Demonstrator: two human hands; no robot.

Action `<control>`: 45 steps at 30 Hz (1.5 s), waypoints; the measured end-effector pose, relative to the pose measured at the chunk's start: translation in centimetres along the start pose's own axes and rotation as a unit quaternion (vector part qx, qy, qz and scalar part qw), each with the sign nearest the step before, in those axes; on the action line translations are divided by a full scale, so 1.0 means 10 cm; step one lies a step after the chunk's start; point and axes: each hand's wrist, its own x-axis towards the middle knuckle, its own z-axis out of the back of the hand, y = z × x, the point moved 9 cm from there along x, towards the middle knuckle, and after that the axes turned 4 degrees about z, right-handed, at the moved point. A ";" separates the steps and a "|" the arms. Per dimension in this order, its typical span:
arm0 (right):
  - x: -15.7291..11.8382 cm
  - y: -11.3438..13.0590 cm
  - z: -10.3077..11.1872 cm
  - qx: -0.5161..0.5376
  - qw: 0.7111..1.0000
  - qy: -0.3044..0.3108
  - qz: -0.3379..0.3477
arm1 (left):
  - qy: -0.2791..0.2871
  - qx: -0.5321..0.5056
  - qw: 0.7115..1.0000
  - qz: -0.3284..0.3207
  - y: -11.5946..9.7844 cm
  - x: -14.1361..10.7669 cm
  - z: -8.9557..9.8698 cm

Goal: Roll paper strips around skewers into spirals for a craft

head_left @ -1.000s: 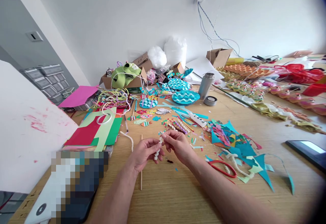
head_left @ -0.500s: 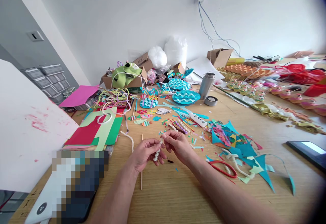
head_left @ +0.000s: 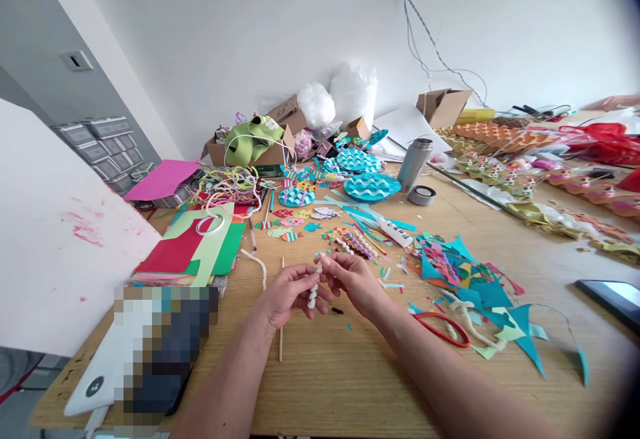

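A short white pipe cleaner [head_left: 313, 298], coiled into a spiral, hangs between my hands above the table. Fingers and thumb of my left hand [head_left: 287, 296] close around its upper part. My right hand [head_left: 355, 280] pinches its top end, fingertips almost touching the left thumb. Under my left wrist a thin wooden stick [head_left: 281, 346] lies on the tabletop, partly hidden. Beside it rests a loose white pipe cleaner strip [head_left: 259, 264]. Just beyond my right hand lie coiled pipe cleaners [head_left: 361, 244] in purple, brown and cream. A small dark scrap [head_left: 337, 310] sits below my fingers.
Red-handled scissors [head_left: 443, 330] and blue paper scraps [head_left: 493, 294] lie to the right. A glue tube [head_left: 395, 232], paper fish [head_left: 293, 236], blue wavy discs [head_left: 373, 188] and a metal flask [head_left: 415, 164] stand farther back. Coloured paper sheets [head_left: 230, 252] are stacked left.
The view has shifted slightly, so the table things appear a little further right. Both hands keep hold of the white coil, which now hangs more upright, with small finger movements.
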 end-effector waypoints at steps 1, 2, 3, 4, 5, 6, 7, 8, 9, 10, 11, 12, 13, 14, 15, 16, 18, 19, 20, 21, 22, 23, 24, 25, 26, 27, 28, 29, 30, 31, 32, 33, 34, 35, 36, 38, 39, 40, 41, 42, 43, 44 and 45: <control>0.00 0.01 0.01 -0.015 1.000 -0.009 0.004 | -0.016 -0.012 1.000 -0.009 -0.02 0.00 0.03; 0.00 0.02 0.04 -0.031 0.999 -0.023 0.010 | -0.041 -0.027 0.998 -0.026 -0.06 0.01 0.08; 0.00 0.04 0.06 -0.048 0.998 -0.040 0.017 | -0.073 -0.044 0.995 -0.049 -0.10 0.01 0.14; -0.01 0.05 0.09 -0.062 0.996 -0.054 0.022 | -0.106 -0.060 0.990 -0.075 -0.15 0.00 0.21; -0.01 0.05 0.10 -0.074 0.995 -0.062 0.024 | -0.134 -0.071 0.983 -0.101 -0.19 -0.02 0.28; -0.01 0.05 0.09 -0.083 0.995 -0.060 0.021 | -0.156 -0.078 0.977 -0.125 -0.23 -0.03 0.33; -0.02 0.03 0.06 -0.090 0.994 -0.052 0.015 | -0.170 -0.080 0.972 -0.143 -0.26 -0.04 0.36; -0.02 0.00 0.03 -0.097 0.995 -0.039 0.005 | -0.178 -0.079 0.968 -0.157 -0.28 -0.04 0.37; -0.03 -0.02 0.00 -0.104 0.994 -0.024 -0.005 | -0.181 -0.076 0.966 -0.167 -0.29 -0.04 0.38; -0.03 -0.05 -0.03 -0.110 0.994 -0.010 -0.012 | -0.181 -0.072 0.965 -0.174 -0.30 -0.04 0.38; -0.04 -0.07 -0.05 -0.113 0.993 0.002 -0.017 | -0.181 -0.068 0.964 -0.180 -0.30 -0.04 0.37; -0.04 -0.09 -0.07 -0.114 0.993 0.009 -0.020 | -0.179 -0.065 0.964 -0.185 -0.30 -0.04 0.36; -0.04 -0.11 -0.09 -0.111 0.993 0.016 -0.022 | -0.177 -0.062 0.964 -0.188 -0.29 -0.04 0.35; -0.04 -0.12 -0.10 -0.106 0.994 0.021 -0.023 | -0.176 -0.059 0.964 -0.191 -0.29 -0.03 0.34; -0.04 -0.13 -0.11 -0.102 0.994 0.025 -0.024 | -0.174 -0.056 0.964 -0.192 -0.28 -0.03 0.33; -0.04 -0.14 -0.12 -0.098 0.994 0.028 -0.026 | -0.174 -0.055 0.964 -0.193 -0.28 -0.03 0.32; -0.04 -0.15 -0.14 -0.091 0.995 0.036 -0.029 | -0.171 -0.055 0.964 -0.195 -0.28 -0.03 0.31; -0.04 -0.15 -0.15 -0.086 0.995 0.040 -0.030 | -0.170 -0.057 0.964 -0.195 -0.28 -0.02 0.31; -0.04 -0.15 -0.16 -0.080 0.995 0.044 -0.034 | -0.168 -0.059 0.965 -0.194 -0.27 -0.02 0.30; -0.04 -0.16 -0.17 -0.073 0.995 0.048 -0.038 | -0.166 -0.062 0.965 -0.194 -0.27 -0.01 0.30; -0.05 -0.16 -0.18 -0.066 0.996 0.051 -0.043 | -0.165 -0.065 0.965 -0.194 -0.27 -0.01 0.30; -0.05 -0.17 -0.18 -0.061 0.996 0.053 -0.049 | -0.164 -0.069 0.965 -0.194 -0.26 -0.01 0.30; -0.05 -0.18 -0.18 -0.057 0.995 0.054 -0.054 | -0.163 -0.073 0.964 -0.196 -0.26 -0.01 0.30; -0.06 -0.19 -0.19 -0.054 0.995 0.054 -0.058 | -0.163 -0.078 0.963 -0.198 -0.26 -0.01 0.31; -0.06 -0.19 -0.19 -0.052 0.995 0.054 -0.059 | -0.162 -0.084 0.963 -0.199 -0.26 -0.01 0.31; -0.06 -0.19 -0.19 -0.051 0.995 0.054 -0.059 | -0.162 -0.092 0.962 -0.199 -0.26 -0.01 0.31; -0.06 -0.18 -0.19 -0.050 0.996 0.054 -0.059 | -0.161 -0.102 0.962 -0.197 -0.25 -0.01 0.31; -0.06 -0.18 -0.19 -0.049 0.996 0.053 -0.057 | -0.159 -0.113 0.961 -0.194 -0.25 -0.01 0.31; -0.06 -0.18 -0.19 -0.047 0.996 0.050 -0.057 | -0.156 -0.123 0.961 -0.190 -0.25 0.00 0.31; -0.06 -0.18 -0.18 -0.047 0.996 0.046 -0.057 | -0.152 -0.131 0.962 -0.185 -0.25 0.00 0.30; -0.06 -0.18 -0.18 -0.047 0.996 0.042 -0.057 | -0.146 -0.136 0.963 -0.180 -0.25 0.00 0.29; -0.06 -0.18 -0.17 -0.049 0.996 0.039 -0.057 | -0.142 -0.138 0.964 -0.176 -0.25 -0.01 0.28; -0.06 -0.18 -0.17 -0.053 0.996 0.037 -0.055 | -0.140 -0.139 0.965 -0.172 -0.25 -0.01 0.27; -0.06 -0.18 -0.17 -0.061 0.996 0.037 -0.051 | -0.142 -0.140 0.965 -0.170 -0.26 -0.02 0.28; -0.06 -0.18 -0.18 -0.073 0.996 0.038 -0.045 | -0.149 -0.139 0.964 -0.168 -0.26 -0.03 0.30; -0.05 -0.17 -0.19 -0.105 0.993 0.045 -0.033 | -0.173 -0.135 0.961 -0.167 -0.26 -0.04 0.35; -0.05 -0.18 -0.19 -0.124 0.991 0.048 -0.030 | -0.184 -0.133 0.959 -0.169 -0.26 -0.04 0.39; -0.06 -0.18 -0.19 -0.142 0.988 0.049 -0.030 | -0.192 -0.134 0.957 -0.170 -0.26 -0.04 0.42; -0.06 -0.18 -0.19 -0.158 0.986 0.048 -0.028 | -0.197 -0.138 0.956 -0.170 -0.25 -0.04 0.44; -0.05 -0.18 -0.19 -0.174 0.983 0.045 -0.026 | -0.200 -0.143 0.955 -0.166 -0.23 -0.03 0.46; -0.05 -0.17 -0.18 -0.188 0.981 0.041 -0.022 | -0.201 -0.148 0.955 -0.162 -0.22 -0.02 0.47; -0.05 -0.16 -0.17 -0.204 0.978 0.037 -0.015 | -0.201 -0.153 0.955 -0.156 -0.20 -0.01 0.48; -0.05 -0.15 -0.17 -0.218 0.975 0.034 -0.009 | -0.201 -0.155 0.955 -0.151 -0.19 0.00 0.48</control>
